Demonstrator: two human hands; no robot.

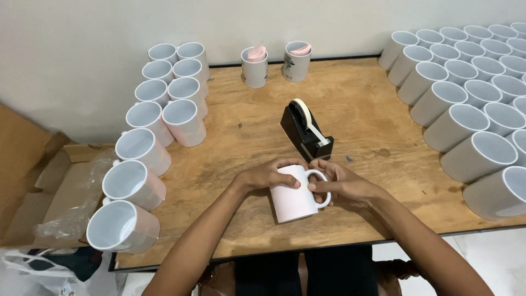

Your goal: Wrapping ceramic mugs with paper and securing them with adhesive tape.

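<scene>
The white mug [296,194] sits near the front edge of the wooden table [361,109], between both hands, with a pale pink sheet wrapped around its body and its handle turned to the right. The left hand [268,176] is closed over the top left of the mug, fingers pressing on the wrap; the right hand [339,185] is closed at the handle side, with fingers through or against the handle loop. Risk 1: the wrap may slip or skew if the left hand's pressure eases before it is secured, since no tape is visible on it here (the seam itself is hidden from this view). Risk 2: the black tape dispenser [306,131] stands just beyond the hands, with a free tape end hanging at its cutter; a reach for it would leave the mug held by one hand only, and the mug could tip or roll toward the near edge. Risk 3: the wrapped mugs [148,148] at the left and the plain mugs [471,115] at the right lie close together, so a wide elbow movement could knock them.
</scene>
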